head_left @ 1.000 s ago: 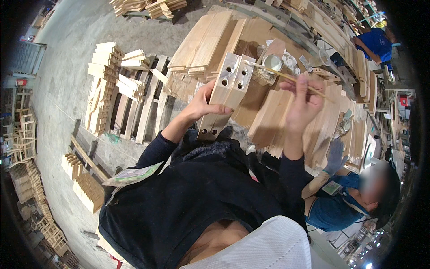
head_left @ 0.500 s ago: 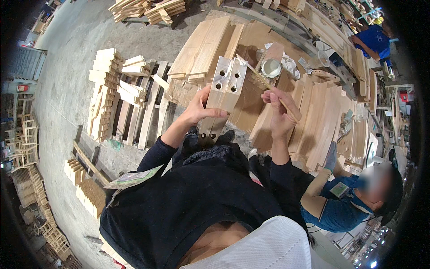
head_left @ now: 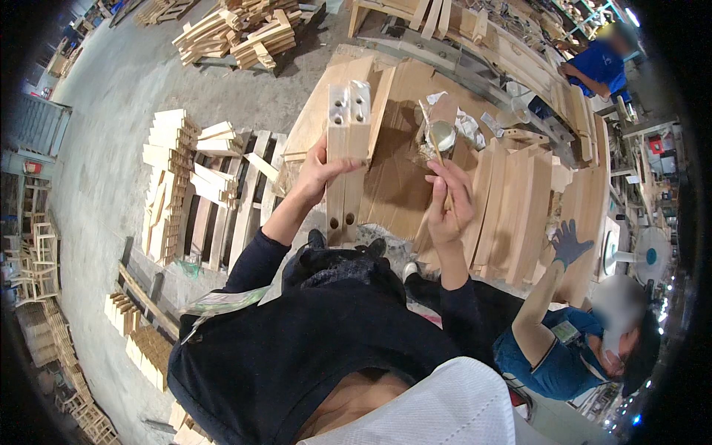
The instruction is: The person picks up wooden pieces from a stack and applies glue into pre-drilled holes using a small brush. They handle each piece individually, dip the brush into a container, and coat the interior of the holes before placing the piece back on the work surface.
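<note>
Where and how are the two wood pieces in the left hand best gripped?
Probably around the plain middle, coming from the left and closing on both together: the pieces are long, slim and side by side, with holes near each end, and the left hand grips them there.

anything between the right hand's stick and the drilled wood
Nothing visible: open space above the brown sheet separates the thin stick in the right hand from the drilled wood pieces in the left hand.

Free gap between drilled bars (head_left: 339,144) and right hand (head_left: 450,202), cup (head_left: 443,136) beyond, boards (head_left: 506,204) blocking the right
</note>
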Available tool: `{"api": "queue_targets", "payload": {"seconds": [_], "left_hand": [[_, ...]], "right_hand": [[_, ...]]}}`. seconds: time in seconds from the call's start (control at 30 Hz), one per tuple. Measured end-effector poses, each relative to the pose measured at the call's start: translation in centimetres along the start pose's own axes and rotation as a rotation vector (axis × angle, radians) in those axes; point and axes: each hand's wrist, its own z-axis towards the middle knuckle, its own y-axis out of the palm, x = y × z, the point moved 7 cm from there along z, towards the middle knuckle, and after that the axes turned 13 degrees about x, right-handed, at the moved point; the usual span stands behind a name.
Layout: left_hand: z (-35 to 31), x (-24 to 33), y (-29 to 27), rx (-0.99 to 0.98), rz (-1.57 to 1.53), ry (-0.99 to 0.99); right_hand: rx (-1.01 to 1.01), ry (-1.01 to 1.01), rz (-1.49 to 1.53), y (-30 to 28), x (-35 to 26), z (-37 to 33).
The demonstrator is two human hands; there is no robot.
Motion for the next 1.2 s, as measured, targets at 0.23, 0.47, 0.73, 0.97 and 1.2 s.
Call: {"api": "queue_targets", "payload": {"seconds": [0.23, 0.47, 0.73, 0.97, 1.2], "left_hand": [[3.2, 3.6, 0.3, 0.155, -0.174, -0.017], [6.9, 3.7, 2.1, 0.146, -0.227, -0.123], [9.5, 5.7, 4.5, 0.113, -0.179, 0.113], [7.8, 4.7, -3.3, 0.308, -0.068, 0.077], [4.0, 4.3, -10.1, 0.691, -0.047, 0.044]], "right_hand": [[-0.385, 0.401, -0.165, 6.7, -0.7, -3.6], [-0.137, 0.341, -0.208, 9.0, 0.0, -3.3], [0.039, 0.601, 0.049, 6.9, 7.0, 5.3], [0.208, 0.411, -0.371, 8.6, 22.8, 22.8], [0.151, 0.424, -0.813, 11.9, 40.2, 35.4]]}}
